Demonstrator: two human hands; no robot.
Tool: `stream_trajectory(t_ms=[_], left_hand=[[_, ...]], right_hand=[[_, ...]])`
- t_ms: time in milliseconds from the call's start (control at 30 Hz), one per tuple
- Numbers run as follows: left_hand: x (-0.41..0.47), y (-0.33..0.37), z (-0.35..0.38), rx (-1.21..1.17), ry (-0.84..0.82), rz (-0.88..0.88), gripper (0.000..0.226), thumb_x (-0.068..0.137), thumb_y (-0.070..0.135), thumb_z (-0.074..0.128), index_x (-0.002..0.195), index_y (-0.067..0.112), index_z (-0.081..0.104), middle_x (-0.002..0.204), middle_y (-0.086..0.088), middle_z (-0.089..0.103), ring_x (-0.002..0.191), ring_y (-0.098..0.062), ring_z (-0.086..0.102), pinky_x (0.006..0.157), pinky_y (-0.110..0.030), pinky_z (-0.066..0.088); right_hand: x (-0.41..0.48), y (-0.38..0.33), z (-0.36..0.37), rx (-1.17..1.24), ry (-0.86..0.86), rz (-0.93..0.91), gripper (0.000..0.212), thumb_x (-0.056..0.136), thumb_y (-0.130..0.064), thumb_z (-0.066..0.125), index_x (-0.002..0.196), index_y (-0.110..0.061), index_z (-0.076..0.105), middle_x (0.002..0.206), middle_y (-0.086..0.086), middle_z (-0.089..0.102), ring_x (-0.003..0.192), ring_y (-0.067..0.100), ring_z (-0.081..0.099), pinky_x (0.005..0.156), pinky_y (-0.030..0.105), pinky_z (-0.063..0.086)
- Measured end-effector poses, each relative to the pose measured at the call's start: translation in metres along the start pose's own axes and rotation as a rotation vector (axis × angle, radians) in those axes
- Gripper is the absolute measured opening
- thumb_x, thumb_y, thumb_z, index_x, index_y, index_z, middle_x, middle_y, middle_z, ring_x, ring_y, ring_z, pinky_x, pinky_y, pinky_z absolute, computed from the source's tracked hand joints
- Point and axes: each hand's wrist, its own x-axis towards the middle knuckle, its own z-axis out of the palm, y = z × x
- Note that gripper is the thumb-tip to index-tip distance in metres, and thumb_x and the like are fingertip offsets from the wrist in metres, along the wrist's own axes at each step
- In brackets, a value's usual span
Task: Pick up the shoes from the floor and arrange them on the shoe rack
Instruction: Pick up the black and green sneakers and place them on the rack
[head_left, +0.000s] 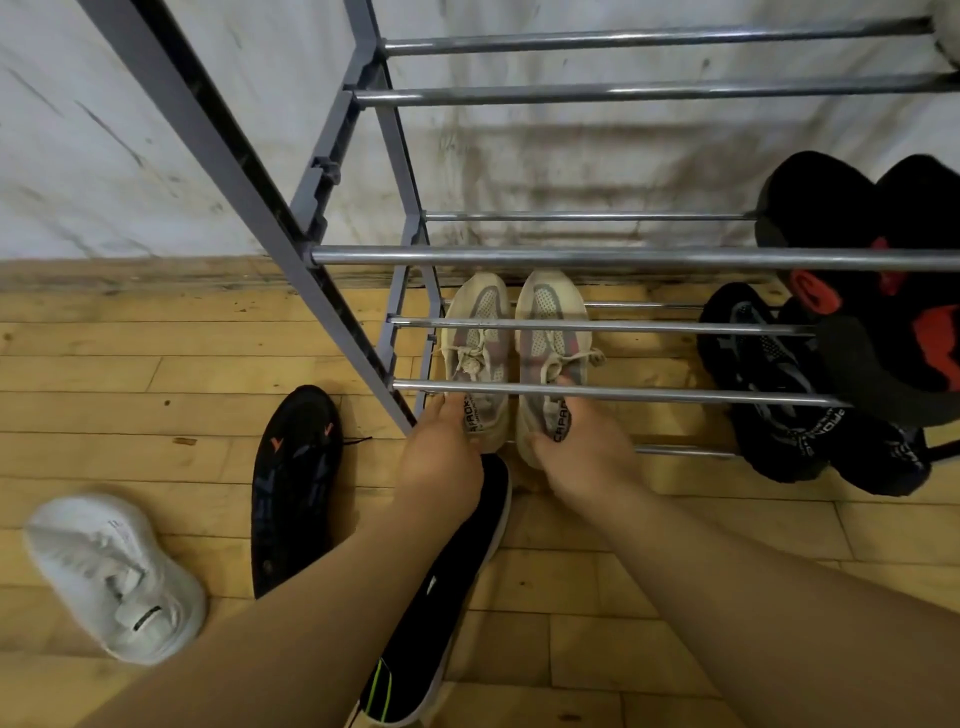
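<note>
The left hand (441, 460) grips the left beige sneaker (480, 348) by its heel, the right hand (579, 454) the right beige sneaker (550, 345), fingers curled. Both lie side by side on the shoe rack (623, 258), bottom tier.

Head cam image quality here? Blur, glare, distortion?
Head view: strong wide-angle distortion, shoe rack post leans sharply; glare streaks on its chrome rails; white shoe lower left smeared by blur; black shoes at right crushed to dark; left hand and right hand gripping the beige shoes slightly soft.
</note>
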Motion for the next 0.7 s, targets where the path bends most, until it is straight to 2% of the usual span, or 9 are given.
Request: stream_trajectory(t_ms=[67, 167, 333, 400, 467, 500, 567, 633, 700], left_hand=[[-0.001, 0.0, 0.004, 0.04, 0.014, 0.013, 0.056, 0.1, 0.011, 0.052, 0.153, 0.025, 0.039, 0.158, 0.0, 0.04, 0.136, -0.029, 0.049, 0.105, -0.048, 0.052], [-0.002, -0.002, 0.003, 0.07, 0.018, 0.017, 0.059, 0.101, 0.017, 0.05, 0.156, 0.026, 0.034, 0.162, -0.001, 0.036, 0.14, -0.029, 0.047, 0.106, -0.049, 0.051], [-0.019, -0.007, -0.005, 0.012, -0.035, 0.06, 0.07, 0.102, 0.029, 0.058, 0.162, 0.034, 0.022, 0.168, 0.004, 0.026, 0.153, -0.023, 0.03, 0.12, -0.044, 0.038], [-0.04, -0.018, -0.012, -0.04, -0.011, 0.065, 0.068, 0.102, 0.034, 0.06, 0.16, 0.038, 0.026, 0.164, 0.008, 0.031, 0.15, -0.02, 0.033, 0.118, -0.037, 0.037], [-0.064, -0.038, -0.017, -0.044, 0.011, 0.017, 0.064, 0.1, 0.039, 0.061, 0.157, 0.042, 0.031, 0.158, 0.009, 0.037, 0.144, -0.018, 0.04, 0.113, -0.036, 0.041], [-0.076, -0.049, -0.019, -0.039, 0.018, -0.03, 0.065, 0.099, 0.042, 0.062, 0.156, 0.044, 0.031, 0.156, 0.009, 0.038, 0.142, -0.018, 0.04, 0.112, -0.037, 0.042], [-0.099, -0.07, -0.018, -0.077, -0.047, -0.179, 0.067, 0.098, 0.046, 0.062, 0.156, 0.05, 0.029, 0.155, 0.007, 0.037, 0.142, -0.019, 0.04, 0.112, -0.039, 0.042], [-0.116, -0.084, -0.013, -0.205, -0.159, -0.292, 0.066, 0.096, 0.048, 0.063, 0.153, 0.058, 0.03, 0.146, 0.011, 0.046, 0.134, -0.017, 0.051, 0.109, -0.04, 0.048], [-0.129, -0.092, -0.007, -0.29, -0.238, -0.325, 0.06, 0.095, 0.045, 0.066, 0.148, 0.058, 0.04, 0.138, 0.018, 0.058, 0.122, -0.008, 0.06, 0.104, -0.037, 0.054]], right_hand=[[0.006, -0.004, 0.003, -0.023, -0.007, 0.023, 0.073, 0.096, -0.043, 0.064, 0.158, -0.042, 0.027, 0.142, 0.0, 0.056, 0.125, 0.028, 0.056, 0.095, 0.037, 0.053], [0.009, -0.006, 0.004, -0.037, -0.009, 0.032, 0.071, 0.096, -0.045, 0.062, 0.159, -0.041, 0.028, 0.136, 0.001, 0.06, 0.116, 0.027, 0.061, 0.092, 0.039, 0.057], [-0.002, -0.014, -0.004, 0.045, 0.0, 0.013, 0.064, 0.097, -0.052, 0.059, 0.155, -0.04, 0.034, 0.142, 0.0, 0.054, 0.127, 0.027, 0.055, 0.098, 0.038, 0.052], [-0.019, -0.011, -0.005, 0.056, 0.074, -0.042, 0.058, 0.094, -0.057, 0.061, 0.146, -0.041, 0.04, 0.139, -0.005, 0.05, 0.129, 0.023, 0.05, 0.102, 0.041, 0.05], [-0.05, -0.001, 0.003, 0.07, 0.085, -0.051, 0.059, 0.093, -0.05, 0.067, 0.145, -0.039, 0.041, 0.141, -0.01, 0.044, 0.132, 0.015, 0.045, 0.105, 0.038, 0.047], [-0.067, 0.004, 0.009, 0.09, 0.032, -0.035, 0.059, 0.094, -0.046, 0.068, 0.145, -0.037, 0.042, 0.141, -0.012, 0.044, 0.13, 0.01, 0.044, 0.105, 0.033, 0.045], [-0.095, 0.013, 0.028, 0.164, -0.188, 0.047, 0.052, 0.095, -0.043, 0.068, 0.142, -0.038, 0.046, 0.135, -0.017, 0.047, 0.124, 0.006, 0.045, 0.099, 0.026, 0.041], [-0.109, 0.014, 0.051, 0.276, -0.426, 0.167, 0.047, 0.097, -0.042, 0.066, 0.14, -0.041, 0.047, 0.132, -0.019, 0.048, 0.127, 0.007, 0.046, 0.099, 0.027, 0.041], [-0.116, 0.009, 0.07, 0.432, -0.556, 0.262, 0.046, 0.098, -0.039, 0.066, 0.14, -0.042, 0.048, 0.14, -0.014, 0.052, 0.13, 0.011, 0.051, 0.106, 0.03, 0.046]])
